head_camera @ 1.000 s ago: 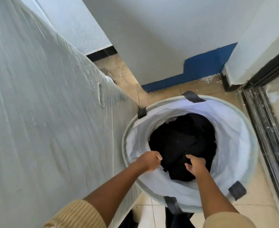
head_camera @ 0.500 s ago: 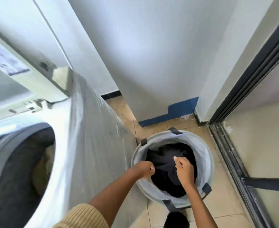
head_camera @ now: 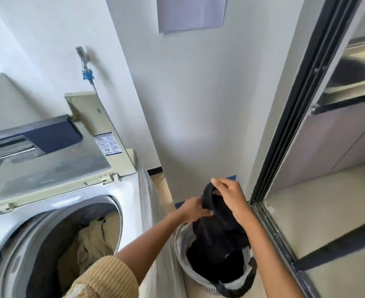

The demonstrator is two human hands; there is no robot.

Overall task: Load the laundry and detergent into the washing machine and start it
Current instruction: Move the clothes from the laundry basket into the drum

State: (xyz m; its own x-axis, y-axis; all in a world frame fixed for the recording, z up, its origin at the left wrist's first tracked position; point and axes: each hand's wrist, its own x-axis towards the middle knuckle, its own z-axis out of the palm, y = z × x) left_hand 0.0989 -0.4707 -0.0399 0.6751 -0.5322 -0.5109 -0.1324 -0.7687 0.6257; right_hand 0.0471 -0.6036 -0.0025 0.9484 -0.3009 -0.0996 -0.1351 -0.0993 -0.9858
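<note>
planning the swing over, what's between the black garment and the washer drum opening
In the head view, the washer's grey top rim and its plastic-wrapped side wall lie between the black garment and the drum opening; the left forearm crosses above them.

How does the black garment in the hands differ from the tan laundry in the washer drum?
Colour: the black garment is black, while the tan laundry is beige.
Place: the black garment hangs over the laundry basket, while the tan laundry lies in the washing machine drum.
Hold: the left hand and right hand both grip the black garment, and neither touches the tan laundry.
Shared: both are crumpled cloth.
</note>
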